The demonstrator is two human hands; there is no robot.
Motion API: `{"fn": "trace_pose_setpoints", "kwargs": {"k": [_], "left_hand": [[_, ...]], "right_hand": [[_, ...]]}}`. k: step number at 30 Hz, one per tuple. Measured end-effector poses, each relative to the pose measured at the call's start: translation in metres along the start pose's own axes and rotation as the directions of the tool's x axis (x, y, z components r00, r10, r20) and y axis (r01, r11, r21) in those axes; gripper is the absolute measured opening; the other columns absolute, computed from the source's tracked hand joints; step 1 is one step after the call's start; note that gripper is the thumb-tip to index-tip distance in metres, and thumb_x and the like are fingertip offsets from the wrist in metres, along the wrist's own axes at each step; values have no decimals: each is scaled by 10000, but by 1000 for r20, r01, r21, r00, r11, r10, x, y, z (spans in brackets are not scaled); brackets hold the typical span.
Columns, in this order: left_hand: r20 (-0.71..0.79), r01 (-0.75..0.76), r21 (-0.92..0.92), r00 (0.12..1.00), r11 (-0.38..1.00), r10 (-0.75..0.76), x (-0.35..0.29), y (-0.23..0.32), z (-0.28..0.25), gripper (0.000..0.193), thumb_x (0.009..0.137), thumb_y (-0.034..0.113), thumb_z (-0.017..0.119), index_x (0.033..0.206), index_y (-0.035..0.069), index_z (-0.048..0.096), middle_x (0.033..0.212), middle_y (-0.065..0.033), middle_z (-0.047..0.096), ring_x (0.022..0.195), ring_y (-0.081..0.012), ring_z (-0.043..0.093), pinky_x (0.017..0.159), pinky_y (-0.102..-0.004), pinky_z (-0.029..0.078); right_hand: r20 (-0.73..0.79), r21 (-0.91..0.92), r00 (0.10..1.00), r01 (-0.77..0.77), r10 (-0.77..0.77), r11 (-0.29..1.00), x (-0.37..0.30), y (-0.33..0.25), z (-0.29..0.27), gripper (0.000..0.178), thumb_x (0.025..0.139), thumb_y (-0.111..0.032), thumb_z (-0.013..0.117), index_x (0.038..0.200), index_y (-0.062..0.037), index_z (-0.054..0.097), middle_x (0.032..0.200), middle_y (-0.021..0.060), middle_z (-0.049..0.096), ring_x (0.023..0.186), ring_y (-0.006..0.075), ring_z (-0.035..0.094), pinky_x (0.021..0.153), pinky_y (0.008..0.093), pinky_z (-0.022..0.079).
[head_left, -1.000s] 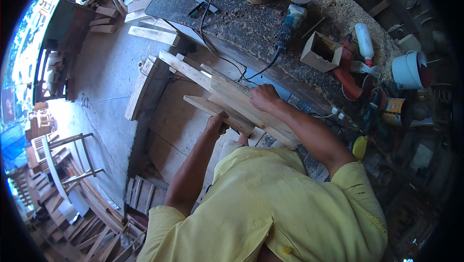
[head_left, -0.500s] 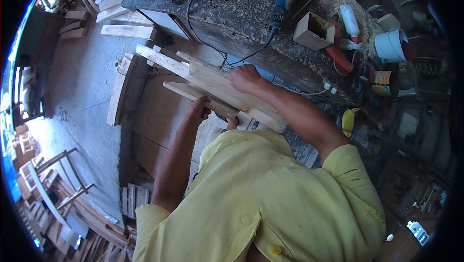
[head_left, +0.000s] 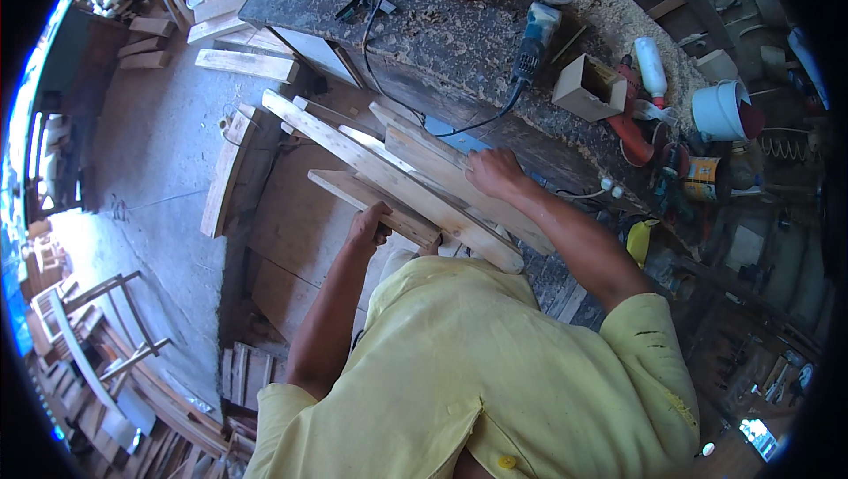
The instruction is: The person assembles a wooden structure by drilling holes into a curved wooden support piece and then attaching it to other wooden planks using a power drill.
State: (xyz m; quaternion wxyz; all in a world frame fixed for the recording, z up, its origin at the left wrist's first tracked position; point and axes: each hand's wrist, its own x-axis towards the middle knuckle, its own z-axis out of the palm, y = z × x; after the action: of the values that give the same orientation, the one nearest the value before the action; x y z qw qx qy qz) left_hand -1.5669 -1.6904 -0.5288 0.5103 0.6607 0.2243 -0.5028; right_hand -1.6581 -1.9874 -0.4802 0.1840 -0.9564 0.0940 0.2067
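Observation:
My left hand [head_left: 367,224] is closed around a short, narrow wooden board [head_left: 340,186] in front of my body. To the right of it, a long pale plank [head_left: 389,175] slopes from far left to near right, its near end close to my shirt. My right hand [head_left: 496,173] grips the upper edge of a wide, flat wooden panel [head_left: 433,155], which lies beyond the long plank and beside the workbench [head_left: 415,55]. A gap shows between panel and plank. What supports the long plank is hidden.
On the shaving-covered bench lie a corded power tool [head_left: 533,41], an open cardboard box [head_left: 590,88], a white bottle [head_left: 651,71], a white bucket [head_left: 720,110] and tins. Its cord [head_left: 495,117] hangs over the bench's near edge. Curved wooden pieces [head_left: 231,170] stand at left.
My right hand has shifted the wide panel to the right, off the long plank, so more of the plank shows. My left hand keeps its grip on the short board. The whole view has shifted slightly.

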Motion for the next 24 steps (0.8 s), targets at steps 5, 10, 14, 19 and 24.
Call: {"fn": "trace_pose_setpoints", "kwargs": {"k": [5, 10, 14, 19, 24], "left_hand": [[7, 15, -1, 1000, 1000, -15, -3, 12, -12, 307, 765, 268, 652, 807, -33, 612, 589, -125, 553, 405, -168, 442, 383, -305, 318], [20, 21, 48, 1000, 999, -22, -16, 41, -15, 301, 748, 272, 662, 793, -19, 599, 577, -109, 532, 403, -158, 435, 385, -297, 321], [-17, 20, 51, 1000, 998, -20, -20, 45, -10, 265, 761, 277, 656, 720, 29, 572, 496, -59, 429, 362, -143, 343, 380, -296, 262], [15, 25, 67, 1000, 997, -26, -3, 43, 10, 255, 761, 262, 653, 755, 17, 586, 500, -70, 451, 348, -146, 366, 356, -298, 248], [34, 9, 75, 999, 997, -11, 18, 33, 34, 273, 780, 270, 639, 790, -1, 619, 562, -111, 534, 377, -166, 405, 369, -316, 289]], "right_hand": [[-86, -62, 995, 37, -42, 997, -26, 8, 7, 243, 854, -191, 559, 946, -8, 690, 876, 215, 712, 835, 387, 698, 794, 504, 536], [-44, -69, 999, 6, -9, 998, -51, 32, 6, 248, 853, -195, 571, 962, -1, 681, 890, 221, 711, 847, 386, 697, 801, 515, 530], [-26, -27, 998, -53, 52, 998, -89, 53, -7, 278, 871, -255, 591, 987, -15, 669, 886, 229, 703, 862, 401, 685, 799, 523, 525], [7, -73, 979, -205, 206, 976, -161, 85, -26, 291, 871, -323, 630, 959, -46, 644, 849, 207, 699, 843, 412, 676, 787, 529, 518], [14, -77, 943, -332, 334, 940, -248, 106, -32, 309, 874, -342, 649, 963, -47, 648, 828, 212, 697, 815, 417, 676, 755, 531, 518]]}}
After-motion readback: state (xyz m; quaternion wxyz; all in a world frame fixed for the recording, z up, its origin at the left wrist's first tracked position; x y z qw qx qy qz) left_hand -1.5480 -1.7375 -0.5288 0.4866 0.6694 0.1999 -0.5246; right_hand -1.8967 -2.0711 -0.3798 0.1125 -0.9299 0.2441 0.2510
